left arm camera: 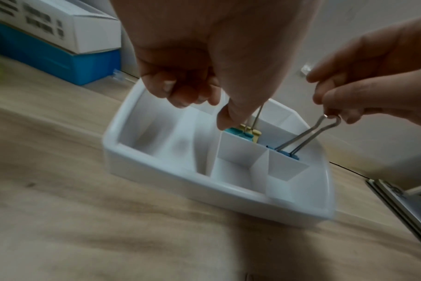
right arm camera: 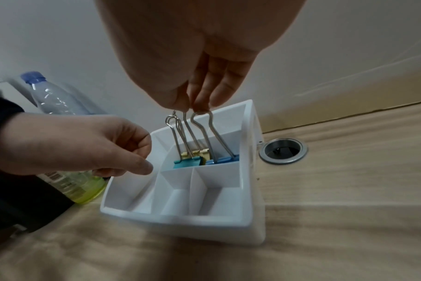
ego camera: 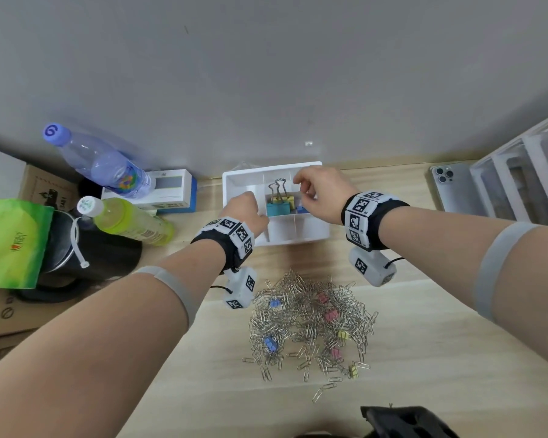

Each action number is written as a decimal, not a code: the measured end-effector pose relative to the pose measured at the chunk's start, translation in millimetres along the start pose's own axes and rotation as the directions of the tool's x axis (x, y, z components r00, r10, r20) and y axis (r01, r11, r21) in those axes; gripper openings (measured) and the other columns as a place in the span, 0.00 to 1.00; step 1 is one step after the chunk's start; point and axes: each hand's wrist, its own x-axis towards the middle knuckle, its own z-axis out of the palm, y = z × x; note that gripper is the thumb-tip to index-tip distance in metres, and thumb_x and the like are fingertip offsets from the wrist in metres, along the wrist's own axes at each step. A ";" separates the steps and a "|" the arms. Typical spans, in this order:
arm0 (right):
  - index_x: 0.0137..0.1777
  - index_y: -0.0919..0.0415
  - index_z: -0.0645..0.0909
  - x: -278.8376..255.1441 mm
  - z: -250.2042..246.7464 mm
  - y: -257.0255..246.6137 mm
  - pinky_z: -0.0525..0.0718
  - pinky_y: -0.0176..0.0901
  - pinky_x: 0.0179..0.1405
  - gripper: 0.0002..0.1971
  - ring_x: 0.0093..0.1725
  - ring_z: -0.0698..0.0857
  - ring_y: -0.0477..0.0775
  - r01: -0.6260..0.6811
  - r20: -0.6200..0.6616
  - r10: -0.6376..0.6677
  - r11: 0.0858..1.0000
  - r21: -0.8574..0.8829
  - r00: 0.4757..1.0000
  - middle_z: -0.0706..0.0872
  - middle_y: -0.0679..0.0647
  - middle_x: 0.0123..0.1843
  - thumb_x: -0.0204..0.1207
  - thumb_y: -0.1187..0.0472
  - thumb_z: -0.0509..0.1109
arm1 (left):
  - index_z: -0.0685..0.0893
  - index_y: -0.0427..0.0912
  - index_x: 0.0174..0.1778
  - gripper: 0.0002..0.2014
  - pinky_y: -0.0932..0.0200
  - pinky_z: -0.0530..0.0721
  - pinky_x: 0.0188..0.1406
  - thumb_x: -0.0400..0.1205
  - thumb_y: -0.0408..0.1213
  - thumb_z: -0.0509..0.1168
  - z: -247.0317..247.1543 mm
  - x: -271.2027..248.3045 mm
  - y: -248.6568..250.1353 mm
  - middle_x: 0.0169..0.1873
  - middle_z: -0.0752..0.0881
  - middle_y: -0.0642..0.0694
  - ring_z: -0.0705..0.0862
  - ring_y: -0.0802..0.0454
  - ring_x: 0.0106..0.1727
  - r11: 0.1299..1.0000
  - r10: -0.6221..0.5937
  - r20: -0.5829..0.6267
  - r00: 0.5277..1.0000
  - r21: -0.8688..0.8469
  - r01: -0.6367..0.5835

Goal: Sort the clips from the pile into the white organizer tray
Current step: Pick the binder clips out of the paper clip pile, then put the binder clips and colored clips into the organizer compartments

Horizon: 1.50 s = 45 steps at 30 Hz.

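Observation:
The white organizer tray (ego camera: pixel 294 240) (left arm camera: pixel 180 175) (right arm camera: pixel 180 222) stands at the back of the wooden table. Its back middle compartment holds a teal binder clip (ego camera: pixel 278 209) (right arm camera: pixel 186 163), a yellow one (right arm camera: pixel 204 153) and a blue one (left arm camera: pixel 286 154) (right arm camera: pixel 225 159). My right hand (ego camera: pixel 299 184) (left arm camera: pixel 324 112) (right arm camera: pixel 191 109) pinches the blue clip's wire handles from above. My left hand (ego camera: pixel 253 200) (left arm camera: pixel 204 106) (right arm camera: pixel 142 161) hovers over the tray's left side, fingers loosely curled, holding nothing. The pile of paper clips (ego camera: pixel 313 324), mixed with small coloured binder clips, lies nearer me.
Two bottles (ego camera: pixel 108 165) (ego camera: pixel 130 222), boxes (ego camera: pixel 168 191) and a green bag (ego camera: pixel 10 241) crowd the left. A phone (ego camera: pixel 452 188) and clear drawers (ego camera: pixel 525 172) sit on the right. A cable hole (right arm camera: pixel 283 151) lies right of the tray. A black object (ego camera: pixel 408 422) is at the near edge.

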 end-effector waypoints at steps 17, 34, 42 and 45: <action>0.70 0.50 0.76 -129.4 66.3 8.3 0.84 0.47 0.55 0.34 0.56 0.84 0.52 0.026 0.470 0.073 0.979 -0.201 0.880 0.82 0.48 0.60 0.64 0.47 0.82 | 0.80 0.46 0.41 0.06 0.56 0.84 0.37 0.73 0.43 0.68 45.2 -98.2 -20.1 0.39 0.83 0.49 0.82 0.52 0.40 1.000 0.024 0.120 0.992 -0.015 -0.023; 0.51 0.55 0.83 -163.4 108.3 26.6 0.84 0.47 0.54 0.05 0.51 0.83 0.54 -0.007 0.321 0.052 0.990 -0.141 0.946 0.83 0.50 0.50 0.76 0.61 0.71 | 0.81 0.48 0.37 0.04 0.56 0.88 0.31 0.72 0.36 0.70 102.9 -152.4 -30.9 0.35 0.86 0.48 0.86 0.50 0.35 0.990 0.053 0.218 0.975 -0.137 -0.023; 0.41 0.54 0.83 -171.9 100.9 31.7 0.83 0.44 0.47 0.03 0.44 0.83 0.51 -0.085 0.255 0.066 0.994 0.064 0.965 0.84 0.48 0.43 0.72 0.59 0.75 | 0.82 0.45 0.39 0.05 0.54 0.88 0.34 0.72 0.33 0.72 104.8 -159.0 -11.2 0.35 0.84 0.49 0.83 0.51 0.34 0.979 0.178 0.270 0.946 -0.143 -0.144; 0.38 0.53 0.81 -176.1 97.3 34.3 0.80 0.40 0.40 0.06 0.38 0.84 0.48 -0.166 0.250 0.120 0.971 0.172 0.961 0.87 0.49 0.40 0.71 0.60 0.76 | 0.83 0.43 0.42 0.06 0.52 0.88 0.36 0.72 0.34 0.72 107.2 -161.0 -4.3 0.35 0.84 0.49 0.84 0.51 0.34 0.976 0.204 0.299 0.932 -0.136 -0.170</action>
